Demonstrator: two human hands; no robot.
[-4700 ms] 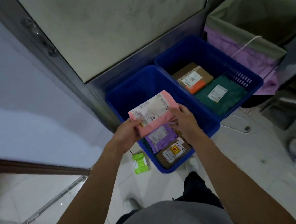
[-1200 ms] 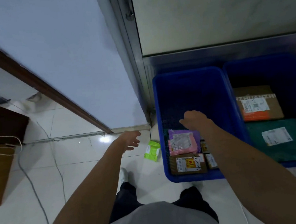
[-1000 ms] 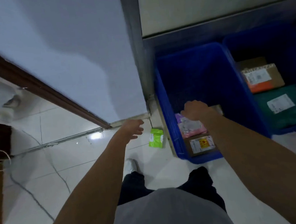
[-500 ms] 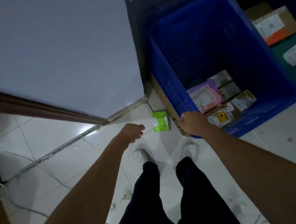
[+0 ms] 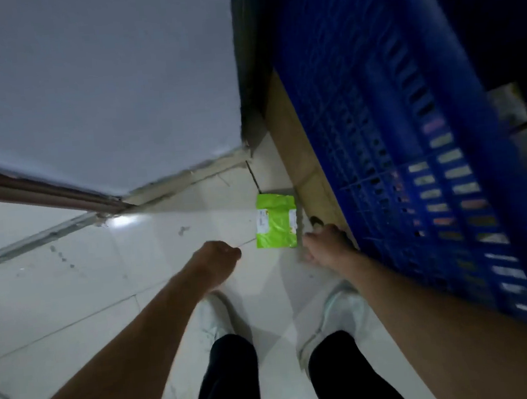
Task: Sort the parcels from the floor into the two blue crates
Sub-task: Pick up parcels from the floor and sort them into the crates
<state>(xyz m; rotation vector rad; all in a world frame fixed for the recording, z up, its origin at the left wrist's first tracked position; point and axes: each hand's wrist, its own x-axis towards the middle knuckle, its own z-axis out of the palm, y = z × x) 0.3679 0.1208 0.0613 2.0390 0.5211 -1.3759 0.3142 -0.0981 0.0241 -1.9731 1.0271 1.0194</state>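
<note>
Head view: our left hand (image 5: 219, 258) hangs loosely curled, empty. The green parcel (image 5: 275, 220) lies unsorted on the floor (image 5: 72, 298). Our right hand (image 5: 327, 244) reaches just beside it, grip unclear. The blue crate (image 5: 412, 153) seemingly holds parcels already.

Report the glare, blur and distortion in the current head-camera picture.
Head view: dim overall; a glare spot burns out part of the white tiled floor; the blue perforated plastic crate is smeared by motion and, through the wide lens, looms tilted; the lime-green plastic parcel is sharper, though its label is unreadable.
</note>
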